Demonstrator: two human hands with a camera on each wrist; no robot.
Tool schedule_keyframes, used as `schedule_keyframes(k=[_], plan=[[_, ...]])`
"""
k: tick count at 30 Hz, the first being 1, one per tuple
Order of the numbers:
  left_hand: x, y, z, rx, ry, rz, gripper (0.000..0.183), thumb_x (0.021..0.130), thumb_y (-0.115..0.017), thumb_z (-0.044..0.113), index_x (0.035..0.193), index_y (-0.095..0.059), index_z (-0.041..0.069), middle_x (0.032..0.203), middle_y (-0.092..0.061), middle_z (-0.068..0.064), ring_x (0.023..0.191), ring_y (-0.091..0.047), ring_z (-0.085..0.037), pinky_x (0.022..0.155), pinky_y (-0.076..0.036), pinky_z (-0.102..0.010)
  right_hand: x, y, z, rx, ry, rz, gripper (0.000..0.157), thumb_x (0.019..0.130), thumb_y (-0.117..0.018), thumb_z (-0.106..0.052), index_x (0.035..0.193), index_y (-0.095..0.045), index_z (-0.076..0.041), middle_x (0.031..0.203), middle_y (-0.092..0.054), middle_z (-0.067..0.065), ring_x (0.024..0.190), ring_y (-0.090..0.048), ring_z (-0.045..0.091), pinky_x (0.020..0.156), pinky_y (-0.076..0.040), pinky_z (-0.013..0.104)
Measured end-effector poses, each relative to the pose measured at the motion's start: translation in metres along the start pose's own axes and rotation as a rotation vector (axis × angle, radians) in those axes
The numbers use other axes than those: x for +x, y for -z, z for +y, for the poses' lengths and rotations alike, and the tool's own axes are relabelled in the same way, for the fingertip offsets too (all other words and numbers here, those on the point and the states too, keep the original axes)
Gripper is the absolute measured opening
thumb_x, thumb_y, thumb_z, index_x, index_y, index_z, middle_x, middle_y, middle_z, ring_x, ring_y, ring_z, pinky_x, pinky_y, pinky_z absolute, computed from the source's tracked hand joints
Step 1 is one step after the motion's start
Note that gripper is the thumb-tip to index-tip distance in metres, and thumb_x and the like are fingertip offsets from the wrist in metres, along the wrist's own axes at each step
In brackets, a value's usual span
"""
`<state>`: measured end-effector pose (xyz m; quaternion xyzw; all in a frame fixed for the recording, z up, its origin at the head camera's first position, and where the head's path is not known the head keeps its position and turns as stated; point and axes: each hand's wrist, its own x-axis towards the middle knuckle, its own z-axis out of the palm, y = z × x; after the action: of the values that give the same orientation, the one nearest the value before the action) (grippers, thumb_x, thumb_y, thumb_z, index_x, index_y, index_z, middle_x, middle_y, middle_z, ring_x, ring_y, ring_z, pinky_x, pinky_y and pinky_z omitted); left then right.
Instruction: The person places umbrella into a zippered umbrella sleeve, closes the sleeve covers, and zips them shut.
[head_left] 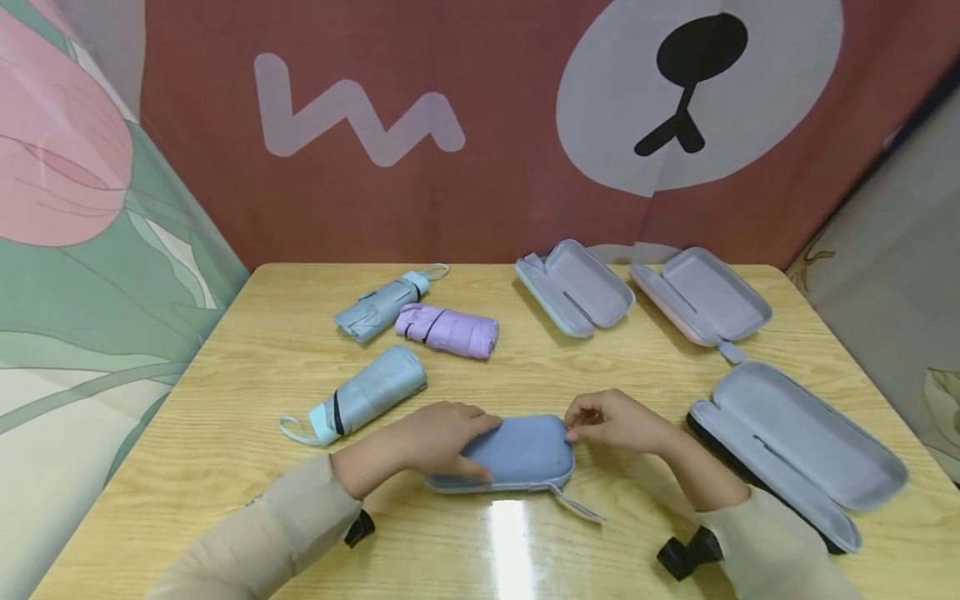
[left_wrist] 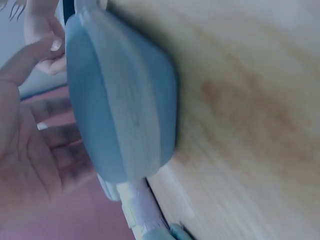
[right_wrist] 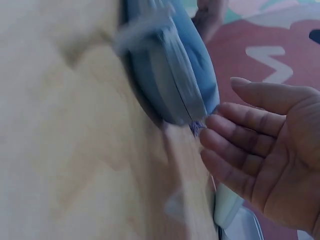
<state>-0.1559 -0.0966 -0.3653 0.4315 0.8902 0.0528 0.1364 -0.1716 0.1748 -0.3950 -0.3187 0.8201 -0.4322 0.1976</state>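
Observation:
A blue zip case [head_left: 517, 454] lies closed on the table in front of the person, its strap-like zip pull [head_left: 577, 503] trailing toward the near right. My left hand [head_left: 438, 442] rests over the case's left end, thumb and fingers spread on its top. At the other end, my right hand [head_left: 618, 421] has its fingertips right at the far right corner. The right wrist view shows that hand [right_wrist: 265, 145] with fingers extended and thumb apart beside the case's end [right_wrist: 172, 75]. In the left wrist view, the left palm [left_wrist: 30, 155] faces the case [left_wrist: 125, 100].
Left of centre lie three folded umbrellas: a grey-blue one [head_left: 382, 310] at the back, a purple one [head_left: 453, 332] beside it and another grey-blue one [head_left: 378, 390] nearer. On the right stand three opened cases, two at the back [head_left: 592, 283] [head_left: 720, 292] and a longer one [head_left: 813, 437] nearer.

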Motion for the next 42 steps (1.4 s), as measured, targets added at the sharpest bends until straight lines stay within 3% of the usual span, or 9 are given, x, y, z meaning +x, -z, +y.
schedule_keyframes(k=[4,10,18,25,32,35,39,42], plan=[[0.005,0.005,-0.009,-0.098,-0.002,-0.032,0.061,0.079,-0.054,0.048,0.125,-0.046,0.008,0.119,-0.049,-0.006,0.107,-0.046,-0.019,0.089,-0.036,-0.031,0.007,0.008,0.005,-0.007,-0.058,0.066,0.031,0.082,-0.058,-0.014,0.105,-0.054,0.005,0.094,-0.058,0.012,0.086,-0.054,0.021,0.074,-0.045,0.030],[0.012,0.012,-0.026,-0.161,0.050,-0.023,0.059,0.080,-0.057,0.042,0.124,-0.045,0.005,0.123,-0.046,-0.010,0.113,-0.041,-0.023,0.093,-0.032,-0.034,0.018,0.015,0.016,0.004,-0.138,0.182,0.041,0.085,-0.054,-0.012,0.118,-0.044,0.009,0.105,-0.053,0.020,0.096,-0.049,0.029,0.079,-0.041,0.039],[0.021,0.015,-0.052,-0.116,0.103,0.114,0.063,0.078,-0.062,0.033,0.128,-0.039,0.002,0.130,-0.035,-0.018,0.119,-0.031,-0.031,0.097,-0.024,-0.040,0.030,0.034,0.025,-0.018,-0.282,0.322,0.050,0.087,-0.052,-0.021,0.125,-0.036,0.007,0.113,-0.047,0.022,0.102,-0.045,0.035,0.081,-0.039,0.043],[0.027,0.018,-0.067,-0.084,0.213,0.119,0.065,0.078,-0.062,0.029,0.131,-0.034,0.005,0.136,-0.023,-0.020,0.124,-0.020,-0.032,0.099,-0.017,-0.043,0.034,0.053,0.031,-0.043,-0.405,0.397,0.062,0.087,-0.049,-0.035,0.129,-0.029,0.006,0.119,-0.041,0.027,0.105,-0.042,0.039,0.081,-0.038,0.046],[0.035,0.021,-0.077,-0.064,0.237,0.134,0.070,0.076,-0.065,0.023,0.133,-0.030,0.003,0.136,-0.022,-0.021,0.124,-0.018,-0.035,0.096,-0.018,-0.051,0.032,0.075,0.037,-0.062,-0.516,0.557,0.074,0.086,-0.046,-0.042,0.132,-0.017,0.008,0.124,-0.033,0.032,0.109,-0.036,0.041,0.084,-0.035,0.049],[0.038,0.024,-0.081,-0.067,0.261,0.121,0.070,0.076,-0.064,0.022,0.134,-0.030,0.004,0.137,-0.021,-0.021,0.124,-0.018,-0.035,0.096,-0.017,-0.052,0.034,0.083,0.038,-0.065,-0.520,0.617,0.072,0.087,-0.047,-0.036,0.134,-0.014,0.008,0.129,-0.027,0.031,0.113,-0.032,0.042,0.086,-0.033,0.049],[0.042,0.029,-0.087,-0.052,0.298,0.108,0.070,0.075,-0.064,0.019,0.133,-0.030,0.003,0.137,-0.022,-0.021,0.125,-0.017,-0.035,0.096,-0.016,-0.052,0.040,0.091,0.044,-0.060,-0.464,0.666,0.067,0.086,-0.051,-0.027,0.139,-0.014,-0.008,0.133,-0.025,0.028,0.113,-0.032,0.042,0.087,-0.031,0.049],[0.047,0.032,-0.091,-0.022,0.329,0.098,0.069,0.074,-0.062,0.015,0.134,-0.028,0.005,0.137,-0.021,-0.019,0.125,-0.017,-0.034,0.097,-0.016,-0.051,0.041,0.096,0.050,-0.054,-0.433,0.648,0.066,0.087,-0.050,-0.021,0.140,-0.010,-0.018,0.135,-0.022,0.024,0.117,-0.027,0.041,0.091,-0.028,0.049]])
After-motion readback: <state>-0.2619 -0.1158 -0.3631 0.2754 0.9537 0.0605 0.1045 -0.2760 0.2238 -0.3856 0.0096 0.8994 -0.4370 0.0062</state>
